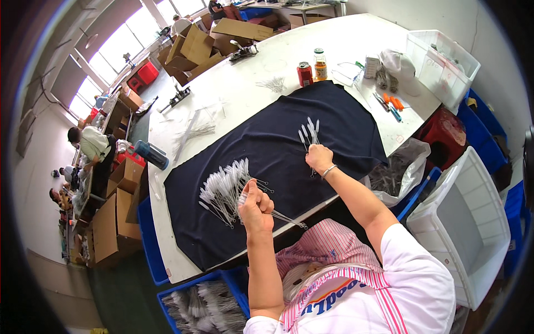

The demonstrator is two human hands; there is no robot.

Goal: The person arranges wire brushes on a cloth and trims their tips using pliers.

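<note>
My two bare forearms enter from lower edge. L hand (pixel 255 207) raised near centre, fingers curled into a closed fist, elbow bent. R hand (pixel 319 157) reaches farther fwd, palm down, fingers bent in a pinch, thin bracelet at wrist.

Table clutter, far end

Red can (pixel 304 74) and juice bottle (pixel 320 64) are sitting together; white bin (pixel 443 67), cardboard boxes (pixel 194 49) are crowding edges.
</note>
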